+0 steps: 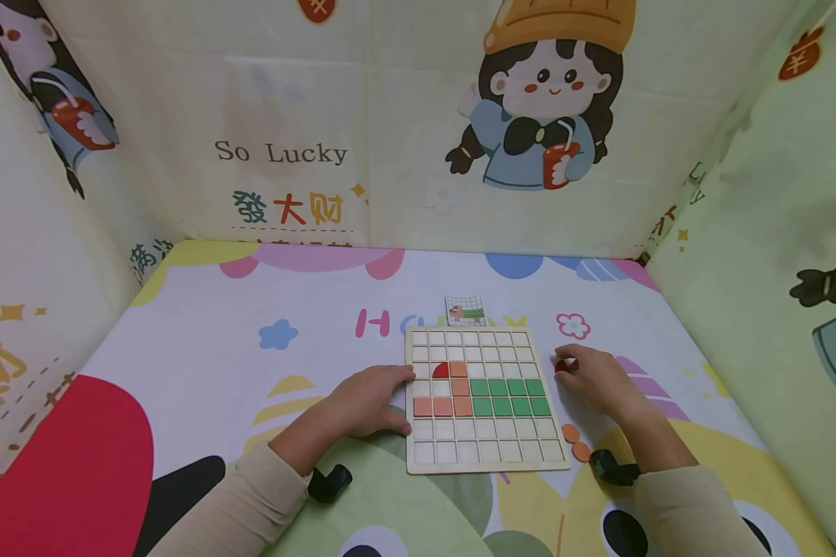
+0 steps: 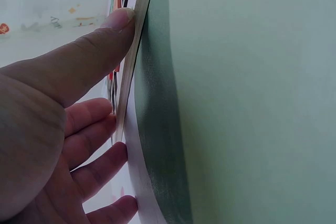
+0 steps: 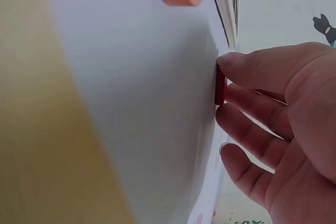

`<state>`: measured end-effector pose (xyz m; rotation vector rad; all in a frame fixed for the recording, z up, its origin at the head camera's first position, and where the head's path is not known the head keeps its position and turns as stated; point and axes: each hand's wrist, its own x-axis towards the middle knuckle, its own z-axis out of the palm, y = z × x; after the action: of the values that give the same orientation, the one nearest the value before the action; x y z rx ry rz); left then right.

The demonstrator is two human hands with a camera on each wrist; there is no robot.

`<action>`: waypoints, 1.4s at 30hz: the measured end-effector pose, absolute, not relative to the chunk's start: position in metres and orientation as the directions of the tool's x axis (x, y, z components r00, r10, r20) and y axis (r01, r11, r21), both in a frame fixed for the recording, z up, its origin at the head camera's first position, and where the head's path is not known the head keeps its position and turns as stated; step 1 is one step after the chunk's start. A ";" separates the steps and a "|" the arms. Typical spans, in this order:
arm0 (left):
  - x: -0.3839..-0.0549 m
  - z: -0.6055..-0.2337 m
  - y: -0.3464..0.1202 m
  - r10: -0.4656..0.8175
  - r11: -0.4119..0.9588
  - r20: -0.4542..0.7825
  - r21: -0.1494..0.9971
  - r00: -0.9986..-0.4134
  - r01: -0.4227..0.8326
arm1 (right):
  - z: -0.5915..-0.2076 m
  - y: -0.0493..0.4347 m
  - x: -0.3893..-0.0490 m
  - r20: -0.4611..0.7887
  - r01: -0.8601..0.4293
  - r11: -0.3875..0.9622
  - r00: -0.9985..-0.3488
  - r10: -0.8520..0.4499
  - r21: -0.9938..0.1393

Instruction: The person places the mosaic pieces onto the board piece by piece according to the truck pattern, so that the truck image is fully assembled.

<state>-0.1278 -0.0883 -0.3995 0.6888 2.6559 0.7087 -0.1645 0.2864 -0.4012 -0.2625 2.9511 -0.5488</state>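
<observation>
A wooden grid board (image 1: 488, 458) lies on the table with green squares (image 1: 501, 387), salmon squares (image 1: 463, 406) and one red round-cornered piece (image 1: 441, 370) in its cells. At the board's left edge my left hand (image 1: 365, 398) rests, thumb and fingers extended; the left wrist view shows the thumb (image 2: 113, 30) against the edge. Beyond the right edge, my right hand (image 1: 595, 379) pinches a small red piece (image 3: 221, 83) between thumb and fingers, close to the tabletop. Part of that piece is hidden by the fingers.
Two orange round pieces (image 1: 570, 433) lie beside the board's lower right edge. Behind the board is a small pattern card (image 1: 465, 311) with a gridded picture. Printed cloth walls (image 1: 404, 116) enclose the table at the back and sides. Black wrist-worn devices (image 1: 330, 483) sit at both cuffs.
</observation>
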 end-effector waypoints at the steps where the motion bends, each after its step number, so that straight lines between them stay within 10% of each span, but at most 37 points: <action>1: -0.128 -0.399 -0.088 0.521 0.763 -0.166 0.531 -0.837 0.369 | -0.401 0.286 -0.164 -0.095 -0.144 0.919 -0.977 -0.191 -0.368; 42: -0.129 -0.402 -0.088 0.513 0.769 -0.175 0.528 -0.840 0.360 | -0.366 0.242 -0.154 0.002 -0.243 0.873 -0.963 -0.268 -0.422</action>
<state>-0.1287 -0.0881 -0.4016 0.6733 2.6550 0.7019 -0.1537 0.2421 -0.3657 -0.4077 2.9852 -0.6612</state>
